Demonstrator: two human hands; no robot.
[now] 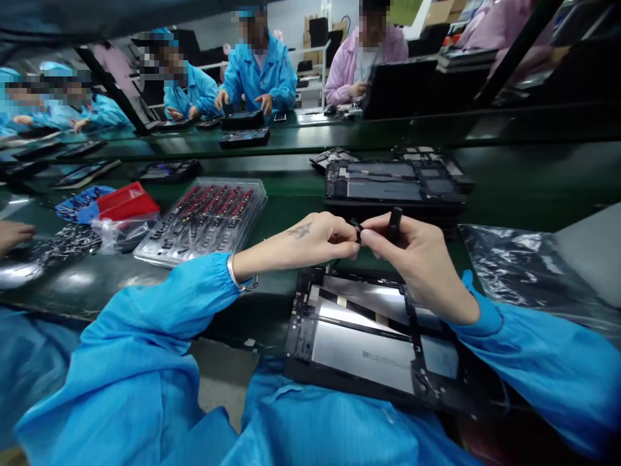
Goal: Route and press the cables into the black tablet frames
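Observation:
My left hand (325, 238) is closed, its thumb and index finger pinching a small dark part (357, 224) whose kind I cannot make out. Meeting it fingertip to fingertip, my right hand (417, 255) is closed around a slim tool with a black rounded handle (395, 223); its tip is hidden by the fingers. Below both hands lies an opened tablet (363, 349), with silvery battery panels and dark strips exposed. It rests near the bench edge, close to my lap. Behind my hands is a stack of similar opened tablets (392, 184).
Left of my hands stands a clear plastic tray (250, 194) of small red and black parts. Beyond it are a red bin (125, 202), a blue bin (77, 204) and loose small parts (72, 246). A plastic bag (519, 265) lies right. Co-workers sit across the green bench.

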